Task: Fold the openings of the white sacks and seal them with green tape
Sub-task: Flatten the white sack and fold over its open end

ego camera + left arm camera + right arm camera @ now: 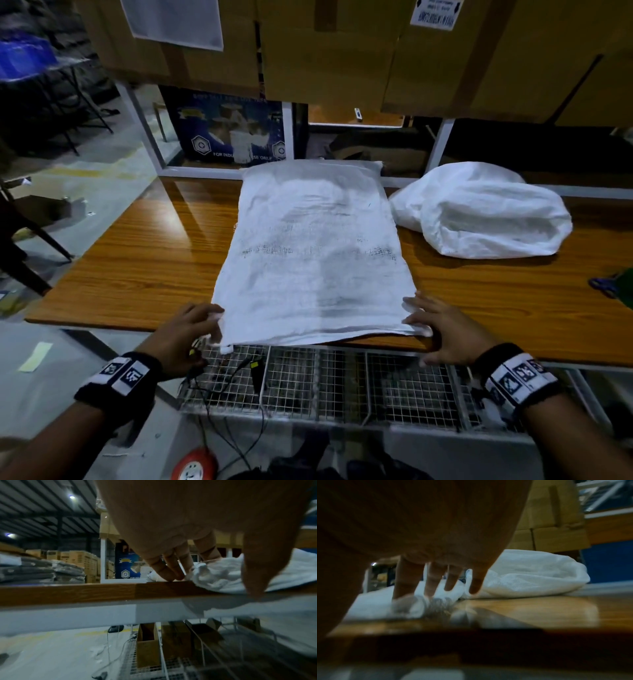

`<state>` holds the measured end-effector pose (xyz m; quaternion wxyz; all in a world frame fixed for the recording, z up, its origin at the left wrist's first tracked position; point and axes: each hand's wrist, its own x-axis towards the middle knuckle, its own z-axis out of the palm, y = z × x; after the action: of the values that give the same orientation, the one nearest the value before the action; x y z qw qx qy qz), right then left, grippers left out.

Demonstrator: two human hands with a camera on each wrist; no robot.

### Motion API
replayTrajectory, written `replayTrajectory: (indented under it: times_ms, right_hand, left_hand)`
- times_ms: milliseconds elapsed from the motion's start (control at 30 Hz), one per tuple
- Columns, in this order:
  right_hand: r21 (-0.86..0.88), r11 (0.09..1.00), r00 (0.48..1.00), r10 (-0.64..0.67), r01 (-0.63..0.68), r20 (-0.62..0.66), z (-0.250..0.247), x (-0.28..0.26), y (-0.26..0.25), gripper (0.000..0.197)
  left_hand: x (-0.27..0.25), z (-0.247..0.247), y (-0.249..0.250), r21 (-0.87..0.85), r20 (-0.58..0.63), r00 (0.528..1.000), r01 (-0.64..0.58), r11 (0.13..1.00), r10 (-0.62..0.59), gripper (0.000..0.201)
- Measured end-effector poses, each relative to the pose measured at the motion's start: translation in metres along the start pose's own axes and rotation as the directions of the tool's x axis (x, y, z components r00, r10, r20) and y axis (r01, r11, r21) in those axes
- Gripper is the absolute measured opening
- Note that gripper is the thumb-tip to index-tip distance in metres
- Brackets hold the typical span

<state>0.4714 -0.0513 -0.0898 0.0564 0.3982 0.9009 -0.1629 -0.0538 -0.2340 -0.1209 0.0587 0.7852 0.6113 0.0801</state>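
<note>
A flat white sack (315, 246) lies lengthways on the wooden table (137, 267), its near end at the front edge. My left hand (214, 323) grips the near left corner; in the left wrist view the fabric (217, 574) bunches between thumb and fingers. My right hand (419, 325) rests spread on the near right corner, its straight fingers (435, 582) pressing down on the sack's edge (373, 608). A second, bulging white sack (479, 212) lies at the back right, beyond the right hand (530, 574). A green and blue object (616, 287) is cut off at the right edge.
Cardboard boxes (342, 51) fill the shelf over the table's back. A blue printed box (233, 126) stands behind the sack. Wire mesh baskets (342, 383) with cables hang below the front edge. An orange cable reel (195, 466) lies on the floor.
</note>
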Motion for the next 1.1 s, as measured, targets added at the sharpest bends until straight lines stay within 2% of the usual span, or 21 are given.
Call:
replayTrajectory:
  times_ms: [67, 167, 267, 433, 600, 633, 700, 767, 833, 900, 967, 1067, 1100]
  right_hand:
    - [0.025, 0.998, 0.998, 0.055, -0.055, -0.004, 0.010, -0.004, -0.006, 0.102]
    - [0.011, 0.997, 0.988, 0.074, -0.073, -0.136, 0.029, -0.006, -0.001, 0.107]
    - [0.108, 0.994, 0.974, 0.059, -0.036, -0.217, 0.043, -0.010, 0.010, 0.101]
    - [0.270, 0.957, 0.915, 0.008, 0.111, -0.403, 0.057, -0.018, 0.021, 0.083]
    - [0.356, 0.934, 0.925, 0.110, 0.028, -0.363, 0.047, -0.023, 0.016, 0.047]
    - [0.392, 0.920, 0.916, 0.138, 0.023, -0.377, 0.045, -0.023, 0.015, 0.041]
    - [0.521, 0.854, 0.889, 0.234, 0.005, -0.393, 0.039, -0.020, 0.012, 0.019]
    - [0.592, 0.805, 0.871, 0.312, -0.031, -0.379, 0.036, -0.014, 0.009, 0.003]
    - [0.586, 0.808, 0.854, 0.346, -0.060, -0.389, 0.037, -0.006, 0.007, 0.019]
    - [0.582, 0.804, 0.817, 0.416, -0.125, -0.400, 0.038, 0.002, 0.004, 0.035]
    - [0.565, 0.802, 0.767, 0.483, -0.194, -0.422, 0.040, 0.007, 0.001, 0.037]
    - [0.551, 0.790, 0.676, 0.562, -0.269, -0.476, 0.043, 0.009, -0.004, 0.035]
    - [0.541, 0.791, 0.652, 0.574, -0.286, -0.495, 0.044, 0.008, -0.006, 0.038]
  left_hand:
    - [-0.002, 0.002, 0.001, 0.121, 0.017, 0.997, -0.071, 0.990, 0.069, 0.047]
    - [-0.002, 0.008, 0.000, 0.091, -0.073, 0.994, -0.078, 0.993, 0.085, 0.060]
    - [-0.001, 0.015, -0.003, -0.058, -0.189, 0.982, 0.005, 0.998, -0.016, 0.062]
    - [-0.008, 0.023, -0.005, -0.197, -0.208, 0.957, 0.160, 0.967, -0.201, 0.064]
    - [-0.006, 0.022, 0.004, -0.492, -0.226, 0.871, 0.285, 0.823, -0.437, 0.022]
    - [-0.005, 0.023, 0.005, -0.525, -0.211, 0.855, 0.310, 0.793, -0.474, 0.018]
    - [0.000, 0.024, 0.008, -0.575, -0.185, 0.816, 0.363, 0.733, -0.548, 0.014]
    - [0.006, 0.023, 0.014, -0.633, -0.169, 0.755, 0.410, 0.657, -0.634, 0.014]
    - [0.012, 0.023, 0.019, -0.666, -0.176, 0.688, 0.444, 0.600, -0.704, 0.018]
    - [0.017, 0.026, 0.019, -0.635, -0.199, 0.629, 0.501, 0.588, -0.751, 0.040]
    - [0.021, 0.030, 0.020, -0.578, -0.223, 0.590, 0.561, 0.593, -0.776, 0.054]
    - [0.028, 0.035, 0.024, -0.512, -0.288, 0.589, 0.571, 0.641, -0.755, 0.044]
    - [0.029, 0.034, 0.027, -0.511, -0.315, 0.574, 0.569, 0.644, -0.756, 0.037]
